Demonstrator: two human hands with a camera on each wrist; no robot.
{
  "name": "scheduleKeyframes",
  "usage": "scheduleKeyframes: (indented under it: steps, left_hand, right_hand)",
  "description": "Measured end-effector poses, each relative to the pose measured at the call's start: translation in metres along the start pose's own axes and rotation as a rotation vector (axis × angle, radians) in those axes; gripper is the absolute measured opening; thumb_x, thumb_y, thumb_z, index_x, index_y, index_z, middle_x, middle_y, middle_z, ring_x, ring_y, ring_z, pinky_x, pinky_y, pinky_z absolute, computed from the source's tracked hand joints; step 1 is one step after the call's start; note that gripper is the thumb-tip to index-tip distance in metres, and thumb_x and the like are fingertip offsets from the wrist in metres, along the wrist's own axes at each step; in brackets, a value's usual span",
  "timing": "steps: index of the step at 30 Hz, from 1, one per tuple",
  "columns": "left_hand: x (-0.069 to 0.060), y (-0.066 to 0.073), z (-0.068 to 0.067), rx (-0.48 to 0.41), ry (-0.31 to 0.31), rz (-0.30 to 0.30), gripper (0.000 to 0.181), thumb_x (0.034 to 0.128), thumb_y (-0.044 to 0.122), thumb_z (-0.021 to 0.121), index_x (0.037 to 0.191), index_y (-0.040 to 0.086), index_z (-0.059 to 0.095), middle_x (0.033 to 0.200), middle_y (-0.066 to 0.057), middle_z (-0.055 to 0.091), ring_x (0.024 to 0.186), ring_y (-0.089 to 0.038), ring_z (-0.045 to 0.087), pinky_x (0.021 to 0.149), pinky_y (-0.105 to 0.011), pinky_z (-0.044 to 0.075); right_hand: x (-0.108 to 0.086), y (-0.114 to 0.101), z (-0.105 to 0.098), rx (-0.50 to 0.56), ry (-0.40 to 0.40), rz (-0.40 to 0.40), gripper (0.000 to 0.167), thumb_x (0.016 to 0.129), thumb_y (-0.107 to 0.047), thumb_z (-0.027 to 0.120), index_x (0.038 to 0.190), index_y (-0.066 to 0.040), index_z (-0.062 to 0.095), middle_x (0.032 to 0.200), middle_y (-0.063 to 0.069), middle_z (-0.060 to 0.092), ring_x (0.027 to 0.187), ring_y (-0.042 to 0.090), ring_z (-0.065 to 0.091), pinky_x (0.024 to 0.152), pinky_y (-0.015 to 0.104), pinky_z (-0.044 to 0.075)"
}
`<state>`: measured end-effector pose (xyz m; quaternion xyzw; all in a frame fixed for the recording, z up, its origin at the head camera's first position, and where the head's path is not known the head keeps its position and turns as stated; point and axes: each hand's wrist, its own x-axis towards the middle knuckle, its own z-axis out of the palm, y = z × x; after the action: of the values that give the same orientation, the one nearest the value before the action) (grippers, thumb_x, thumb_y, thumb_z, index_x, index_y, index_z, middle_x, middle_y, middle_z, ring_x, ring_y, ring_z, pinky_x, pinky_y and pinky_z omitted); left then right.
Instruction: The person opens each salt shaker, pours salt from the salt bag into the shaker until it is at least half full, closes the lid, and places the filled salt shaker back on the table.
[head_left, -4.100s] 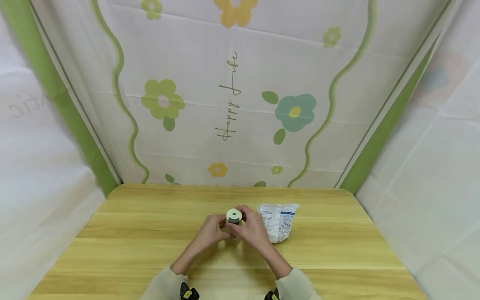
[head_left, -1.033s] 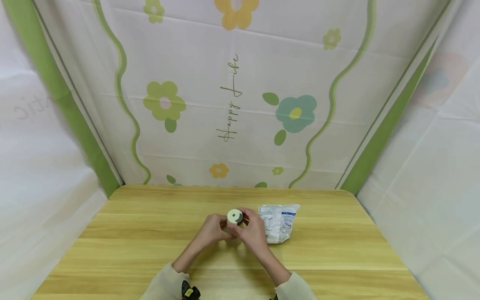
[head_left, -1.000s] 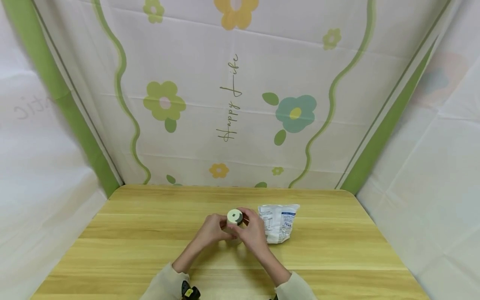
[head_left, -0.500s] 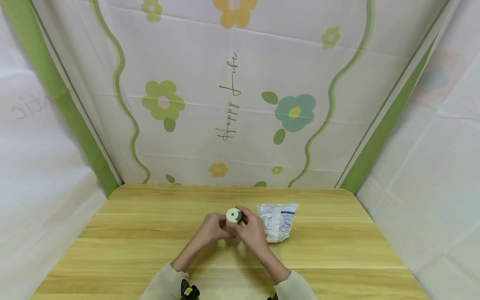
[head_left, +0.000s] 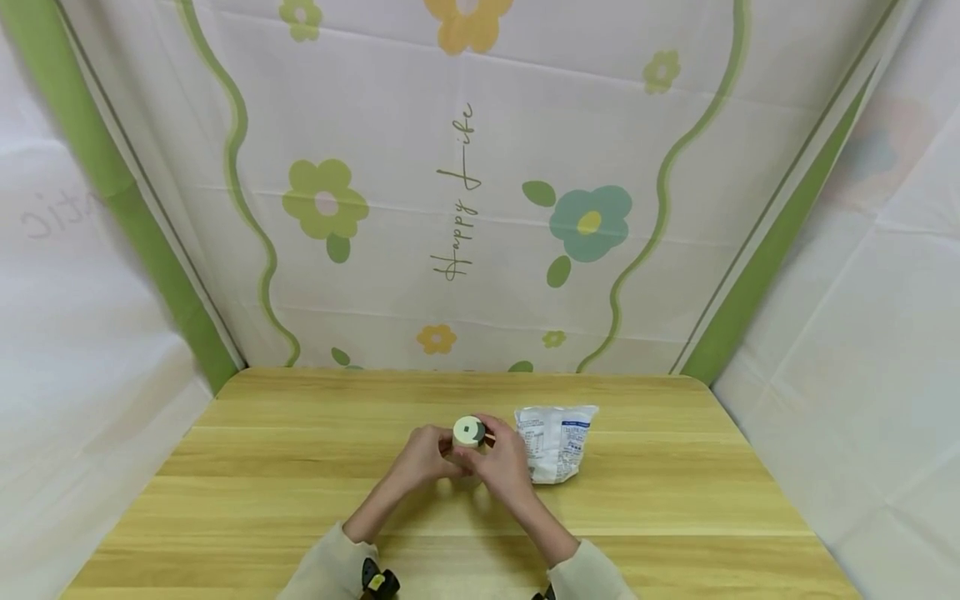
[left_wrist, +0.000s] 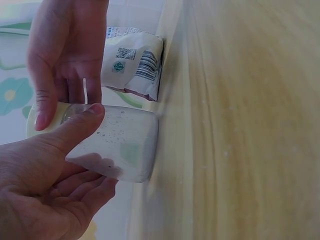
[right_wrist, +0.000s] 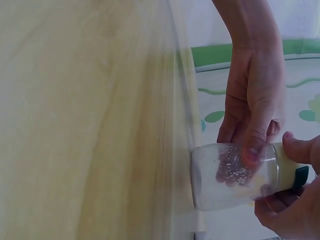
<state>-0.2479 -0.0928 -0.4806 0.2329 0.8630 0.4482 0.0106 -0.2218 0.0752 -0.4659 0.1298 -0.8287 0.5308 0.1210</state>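
A clear shaker jar stands upright on the table between both hands; its body point(right_wrist: 206, 177) shows white grains clinging inside in the right wrist view. Its round cream lid point(head_left: 466, 430) has a dark green section point(right_wrist: 301, 176), which faces right in the head view. My left hand point(head_left: 422, 457) grips the clear body from the left, thumb in front and fingers behind. From the right, my right hand point(head_left: 506, 458) pinches the lid between thumb and fingers. The lower body is mostly hidden by the hands in the head view.
A white printed packet point(head_left: 558, 444) stands just right of my right hand, with a barcode visible in the left wrist view. The wooden table point(head_left: 300, 475) reaches a flower-patterned cloth wall point(head_left: 390, 275) at the back; white cloth walls flank both sides.
Since the oldest frame, the lid's green section has turned from the near side round to the right, counterclockwise from above. Over the last second both hands and the jar stay nearly still.
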Motion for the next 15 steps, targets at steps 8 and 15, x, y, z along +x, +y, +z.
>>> scheduleKeyframes:
  steps: [8, 15]
  left_hand:
    - [0.0012, 0.0002, -0.0009, 0.022, -0.007, -0.008, 0.022, 0.0732, 0.019, 0.089, 0.089, 0.012, 0.075, 0.069, 0.009, 0.054, 0.06, -0.001, 0.036, 0.055, -0.016, 0.029]
    - [-0.0013, 0.0018, -0.0003, 0.025, 0.01, 0.015, 0.022, 0.074, 0.018, 0.088, 0.09, 0.011, 0.075, 0.078, 0.004, 0.07, 0.063, 0.0, 0.043, 0.059, -0.016, 0.038]
  right_hand:
    - [0.0031, 0.0007, -0.0038, 0.02, -0.07, -0.024, 0.061, 0.08, -0.01, 0.083, 0.134, 0.006, 0.058, 0.13, 0.025, 0.064, 0.118, 0.038, 0.064, 0.096, 0.041, 0.055]
    - [0.0018, 0.0006, -0.0036, 0.01, -0.047, -0.033, 0.06, 0.076, -0.016, 0.087, 0.128, 0.004, 0.062, 0.124, 0.022, 0.067, 0.113, 0.038, 0.066, 0.092, 0.041, 0.058]
